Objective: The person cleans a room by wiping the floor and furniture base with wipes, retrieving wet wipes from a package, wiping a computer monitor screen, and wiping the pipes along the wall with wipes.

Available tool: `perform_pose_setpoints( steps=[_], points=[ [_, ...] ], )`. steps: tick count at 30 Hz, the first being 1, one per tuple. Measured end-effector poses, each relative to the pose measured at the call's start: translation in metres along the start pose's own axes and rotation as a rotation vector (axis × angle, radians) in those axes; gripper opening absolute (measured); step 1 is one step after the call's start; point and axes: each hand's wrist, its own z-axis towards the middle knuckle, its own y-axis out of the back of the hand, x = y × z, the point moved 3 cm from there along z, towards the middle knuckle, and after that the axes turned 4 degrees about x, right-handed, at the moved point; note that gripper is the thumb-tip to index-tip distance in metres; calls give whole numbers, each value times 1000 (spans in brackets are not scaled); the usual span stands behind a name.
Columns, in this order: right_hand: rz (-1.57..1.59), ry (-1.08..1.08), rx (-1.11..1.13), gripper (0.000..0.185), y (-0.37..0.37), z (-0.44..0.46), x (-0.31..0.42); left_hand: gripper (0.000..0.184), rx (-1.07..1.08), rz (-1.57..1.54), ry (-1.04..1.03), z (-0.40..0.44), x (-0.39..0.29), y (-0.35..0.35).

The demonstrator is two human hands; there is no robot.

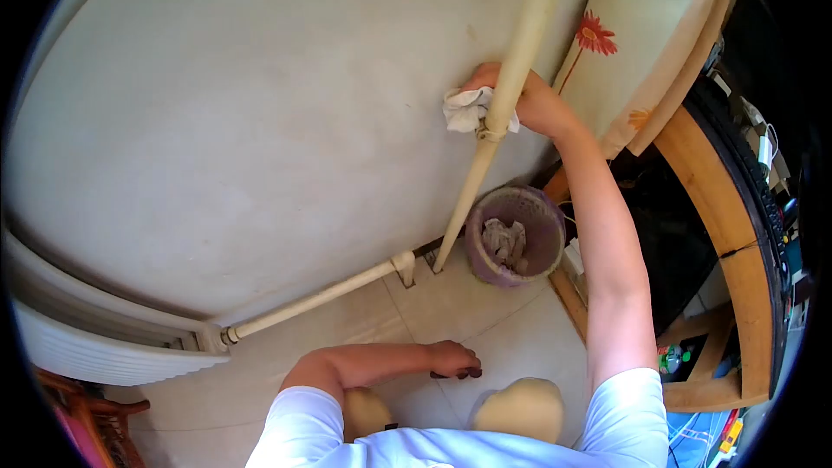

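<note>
My right hand (481, 78) reaches behind the cream vertical pipe (529, 30) and is closed on a white cloth (466, 110). The cloth is crumpled and wraps around the pipe just above a joint; part of the hand is hidden by the pipe. My left hand (455, 360) hangs low in front of my knees with its fingers curled in. Nothing shows in it, though its underside lies in shadow.
A purplish waste bin (483, 264) holding crumpled paper stands by the pipe's foot. A horizontal pipe (316, 300) runs to a white radiator (113, 351). A flowered curtain (646, 43) and a wooden desk (750, 295) with cables are on the right.
</note>
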Motion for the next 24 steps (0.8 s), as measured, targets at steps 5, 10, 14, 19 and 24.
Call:
perform_pose_setpoints(
  steps=[5,10,14,19,24],
  points=[
    [73,-79,83,16,-1,-8,-12,26,-5,146,36,-1,11,3],
    [209,-112,24,18,-8,-4,-12,25,-125,73,81,-20,-1,24],
    [184,-146,-75,19,-9,-11,-4,31,-144,-30,70,-21,-5,23],
    [15,-196,5,19,3,-21,-8,30,-188,-18,36,-26,-8,29],
    [209,-313,-869,28,-21,-102,-57,29,-210,-100,52,-28,-29,42]
  ],
)
